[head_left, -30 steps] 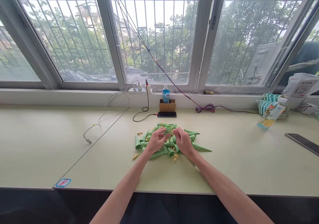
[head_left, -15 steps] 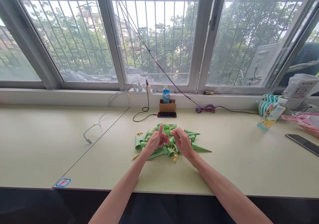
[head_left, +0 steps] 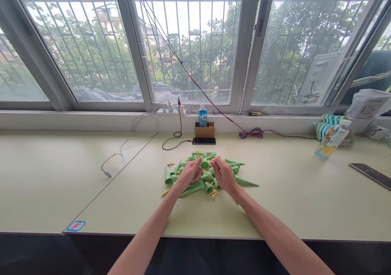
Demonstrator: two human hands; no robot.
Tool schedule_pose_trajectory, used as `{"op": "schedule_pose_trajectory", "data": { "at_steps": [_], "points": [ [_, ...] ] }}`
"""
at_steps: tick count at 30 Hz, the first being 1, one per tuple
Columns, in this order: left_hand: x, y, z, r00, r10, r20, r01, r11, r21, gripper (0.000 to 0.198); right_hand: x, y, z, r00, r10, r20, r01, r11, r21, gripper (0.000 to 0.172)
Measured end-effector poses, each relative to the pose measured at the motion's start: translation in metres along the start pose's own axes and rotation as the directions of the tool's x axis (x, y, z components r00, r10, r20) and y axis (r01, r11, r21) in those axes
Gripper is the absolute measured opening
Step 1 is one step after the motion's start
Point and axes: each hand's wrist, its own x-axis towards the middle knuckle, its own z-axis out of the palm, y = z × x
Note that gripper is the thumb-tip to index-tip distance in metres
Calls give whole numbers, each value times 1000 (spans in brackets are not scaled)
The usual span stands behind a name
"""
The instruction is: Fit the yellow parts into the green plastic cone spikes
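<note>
A green hollow plastic plant-watering spike (head_left: pixel 205 163) is in my left hand (head_left: pixel 192 171), its round open mouth turned toward me. My left thumb and fingers close on its side. Just right of the mouth, my right hand (head_left: pixel 224 174) has its thumb and forefinger pinched together. Whatever is between those fingertips is too small to make out. Beneath both hands lies a loose pile of similar green spikes (head_left: pixel 195 188), mixed with small yellow T-shaped pieces (head_left: pixel 165 192). My hands hide part of the pile.
Behind the pile are a black phone (head_left: pixel 204 141) and a small cardboard box (head_left: pixel 205 131) with a blue-labelled bottle (head_left: pixel 203 116). A white cable (head_left: pixel 113 156) lies left. On the right are a tilted drink bottle (head_left: pixel 332 139) and another phone (head_left: pixel 371 174).
The held spike's mouth has tipped toward me, and my left thumb has come down against it. At the far right, a pink dustpan and another person's hand have gone out of view.
</note>
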Motion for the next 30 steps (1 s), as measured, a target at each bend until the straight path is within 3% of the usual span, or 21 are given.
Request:
{"op": "schedule_pose_trajectory", "data": {
  "at_steps": [3,10,16,19,24,30],
  "points": [
    [0,2,-1,998,-4,67,5,1000,-10,49,-1,4,0,999,49,11,-48,999,-19,31],
    [-3,5,-3,993,90,82,-92,996,22,50,-2,10,1,994,95,56,-93,994,-49,37],
    [3,-7,1,960,280,-18,-271,942,198,37,-2,15,4,993,114,39,-110,990,-84,39],
    [5,-9,2,945,317,-78,-285,918,275,34,-1,14,4,991,134,-18,-135,987,-91,39],
    [8,-10,-1,953,233,-194,-196,962,192,39,1,10,0,981,149,-128,-161,983,-89,35],
    [10,-14,-1,998,62,1,-62,995,84,70,0,7,0,998,60,-15,-61,996,-63,33]
  ]
}}
